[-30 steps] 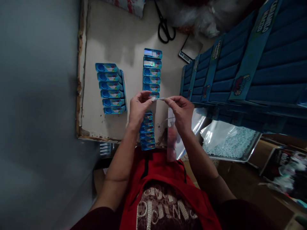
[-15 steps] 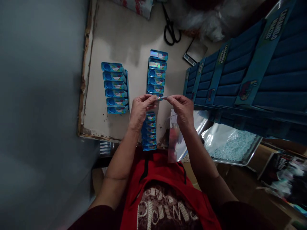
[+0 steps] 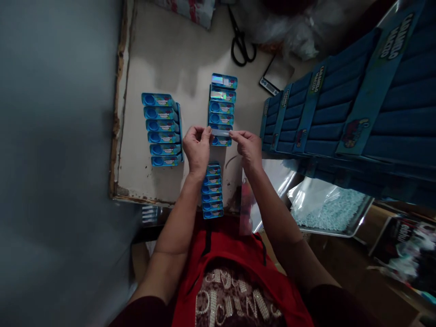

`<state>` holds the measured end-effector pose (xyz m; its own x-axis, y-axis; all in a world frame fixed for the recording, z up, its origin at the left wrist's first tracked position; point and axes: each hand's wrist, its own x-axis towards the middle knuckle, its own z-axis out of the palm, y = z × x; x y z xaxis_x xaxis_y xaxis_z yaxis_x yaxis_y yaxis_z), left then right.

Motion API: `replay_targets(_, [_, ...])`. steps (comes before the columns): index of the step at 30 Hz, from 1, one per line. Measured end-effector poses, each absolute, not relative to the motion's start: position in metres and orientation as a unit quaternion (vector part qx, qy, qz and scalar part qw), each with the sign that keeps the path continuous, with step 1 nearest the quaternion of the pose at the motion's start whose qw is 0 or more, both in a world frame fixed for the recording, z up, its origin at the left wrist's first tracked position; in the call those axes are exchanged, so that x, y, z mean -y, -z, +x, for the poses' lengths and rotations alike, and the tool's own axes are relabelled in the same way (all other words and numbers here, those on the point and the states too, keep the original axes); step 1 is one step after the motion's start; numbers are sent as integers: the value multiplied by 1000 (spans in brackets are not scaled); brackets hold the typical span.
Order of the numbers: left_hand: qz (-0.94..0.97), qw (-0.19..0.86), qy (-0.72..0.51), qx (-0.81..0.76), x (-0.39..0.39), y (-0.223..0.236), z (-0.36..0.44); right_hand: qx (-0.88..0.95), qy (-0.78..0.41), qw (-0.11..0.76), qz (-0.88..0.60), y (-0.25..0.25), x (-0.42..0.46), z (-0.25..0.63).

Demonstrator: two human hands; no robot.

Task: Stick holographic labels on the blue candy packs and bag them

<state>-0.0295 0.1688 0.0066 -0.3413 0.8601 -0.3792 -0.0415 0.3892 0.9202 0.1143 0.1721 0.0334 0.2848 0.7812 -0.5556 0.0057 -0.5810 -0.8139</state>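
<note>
Between my two hands a short, shiny strip (image 3: 220, 132) is stretched level, and it looks like a sticker. My left hand (image 3: 197, 147) pinches its left end, while the fingertips of my right hand (image 3: 248, 147) grip the right end. Right beneath the strip is the middle row of small blue boxes (image 3: 221, 108); the top two boxes carry shiny patches. Another row of blue boxes (image 3: 162, 125) stands to the left. A narrower row of blue boxes (image 3: 212, 198) lies near my body, by my left wrist.
Black scissors (image 3: 242, 49) and a small scale (image 3: 270, 84) lie at the back of the worn table (image 3: 163, 54). Large stacks of blue boxes (image 3: 357, 100) rise on the right. Below them sits a metal tray (image 3: 354, 229) of pale blue pieces. A grey wall (image 3: 57, 136) closes the left.
My hands have moved slightly apart and left. The strip, seen edge-on before, now shows its flat face above the middle row of boxes.
</note>
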Motion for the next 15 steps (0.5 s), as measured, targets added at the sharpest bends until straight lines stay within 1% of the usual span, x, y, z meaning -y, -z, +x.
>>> replay_targets(6, [332, 448, -474, -681, -212, 15, -40, 342, -469, 392, -714, -22, -213, 107])
replay_targets(11, [357, 405, -473, -696, -250, 28, -43, 416, -391, 353, -741, -2, -248, 101])
replay_targets(15, [364, 413, -466, -693, -265, 35, -48, 432, -362, 322, -760, 3, -264, 98])
